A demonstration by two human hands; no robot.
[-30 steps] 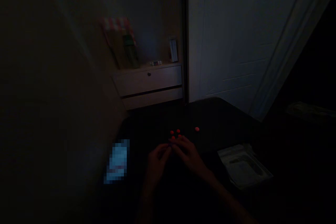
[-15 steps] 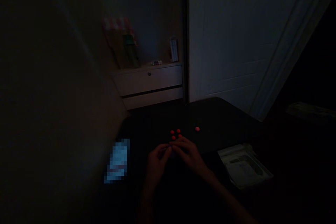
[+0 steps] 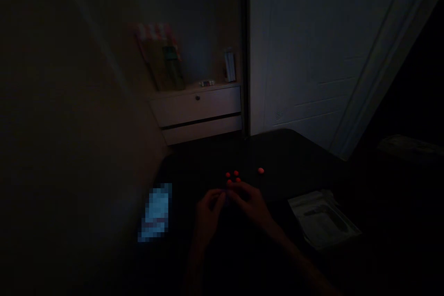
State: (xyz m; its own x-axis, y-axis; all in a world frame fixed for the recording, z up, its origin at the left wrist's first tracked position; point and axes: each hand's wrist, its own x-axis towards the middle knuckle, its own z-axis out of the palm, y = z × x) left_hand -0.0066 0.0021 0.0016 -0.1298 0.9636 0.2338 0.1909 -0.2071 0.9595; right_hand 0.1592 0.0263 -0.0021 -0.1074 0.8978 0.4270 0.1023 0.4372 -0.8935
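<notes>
My left hand [image 3: 208, 209] and my right hand [image 3: 249, 199] meet near the front of a dark table [image 3: 287, 157]. Fingers of both are closed in a pinch around something small and dark, perhaps bluish, which the dim light keeps from being named. Just beyond the fingertips lies a cluster of several small red balls, one red ball [image 3: 236, 173] at its far side and another [image 3: 237, 180] close to my right fingers. A paler pinkish ball [image 3: 261, 171] rests apart, to the right of the cluster.
Right of my hands is a clear-looking flat packet [image 3: 324, 219] with a dark shape in it. A bright pixelated patch [image 3: 156, 212] is at left. Behind the table stand a drawer cabinet [image 3: 201, 108], a greenish bottle [image 3: 172, 67] and a pale door [image 3: 298, 55].
My right fingers have shifted slightly and curl in more, partly covering the nearest red ball. My left hand stays almost in place, and the balls have not moved.
</notes>
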